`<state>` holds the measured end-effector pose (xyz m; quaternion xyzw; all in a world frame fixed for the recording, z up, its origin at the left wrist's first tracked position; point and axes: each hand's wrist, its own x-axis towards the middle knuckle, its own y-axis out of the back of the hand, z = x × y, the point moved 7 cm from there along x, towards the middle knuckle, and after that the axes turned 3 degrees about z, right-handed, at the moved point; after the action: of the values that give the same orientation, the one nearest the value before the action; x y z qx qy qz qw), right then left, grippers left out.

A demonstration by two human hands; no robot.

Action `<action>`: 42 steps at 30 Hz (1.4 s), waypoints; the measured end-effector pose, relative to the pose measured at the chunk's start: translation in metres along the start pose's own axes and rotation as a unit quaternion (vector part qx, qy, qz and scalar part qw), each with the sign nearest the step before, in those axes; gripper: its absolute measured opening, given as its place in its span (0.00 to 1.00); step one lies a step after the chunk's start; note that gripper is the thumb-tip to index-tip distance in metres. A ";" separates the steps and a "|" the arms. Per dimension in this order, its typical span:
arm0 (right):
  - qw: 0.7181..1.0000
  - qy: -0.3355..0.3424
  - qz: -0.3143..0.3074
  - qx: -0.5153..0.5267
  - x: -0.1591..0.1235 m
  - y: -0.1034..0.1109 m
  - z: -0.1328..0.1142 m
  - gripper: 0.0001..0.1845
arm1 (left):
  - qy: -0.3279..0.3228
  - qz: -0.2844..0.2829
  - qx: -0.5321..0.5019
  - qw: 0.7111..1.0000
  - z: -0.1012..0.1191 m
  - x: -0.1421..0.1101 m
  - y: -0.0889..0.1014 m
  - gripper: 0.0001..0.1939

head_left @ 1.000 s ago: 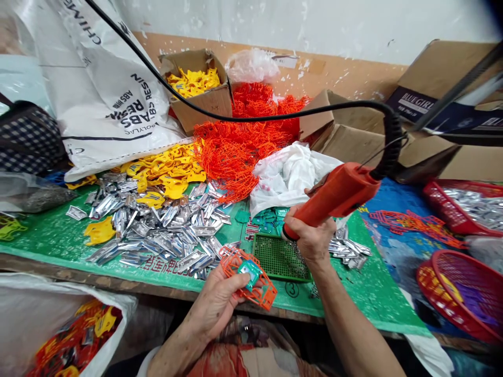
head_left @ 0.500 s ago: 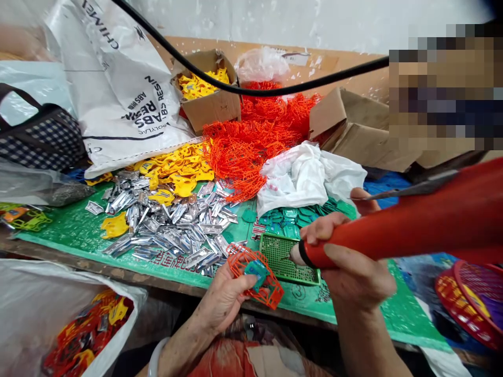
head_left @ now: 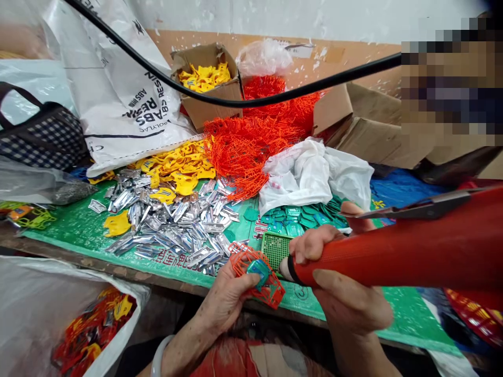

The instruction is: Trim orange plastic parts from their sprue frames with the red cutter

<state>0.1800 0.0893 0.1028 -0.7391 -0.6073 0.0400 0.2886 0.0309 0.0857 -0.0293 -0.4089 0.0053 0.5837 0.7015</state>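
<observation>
Here's your left hand [head_left: 231, 290] clamped on the orange frame [head_left: 276, 296] at the front of the table [head_left: 408, 309], thumb [head_left: 247, 283] against the teal piece [head_left: 259, 269]; your right hand [head_left: 346, 272] grips the red power tool [head_left: 393, 254]. That thumb hold could let the piece skid if the tool presses off-centre (its tip is hard to make out). The tool points left, dipping slightly; the frame's long axis slants from upper left to lower right.

Orange lattice frame [head_left: 276, 297], teal piece [head_left: 260, 267], red tool [head_left: 393, 254], yellow parts [head_left: 184, 183], green sheet [head_left: 80, 222], navy-and-white checked bag [head_left: 45, 139]
</observation>
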 end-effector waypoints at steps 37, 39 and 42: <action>0.991 0.074 0.082 -0.079 0.030 0.031 0.011 0.30 | -0.016 0.042 0.041 0.998 0.015 -0.003 0.007 0.14; 0.986 0.086 0.111 -0.090 0.038 0.041 0.017 0.19 | -0.003 0.031 0.050 0.998 0.014 -0.003 0.006 0.14; 0.983 0.066 0.121 -0.121 0.044 0.049 0.034 0.08 | 0.010 0.030 0.053 0.998 0.012 -0.003 0.007 0.14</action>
<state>0.2202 0.1379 0.0639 -0.8376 -0.4934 -0.0477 0.2294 0.0186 0.0897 -0.0241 -0.3768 0.0552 0.5990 0.7044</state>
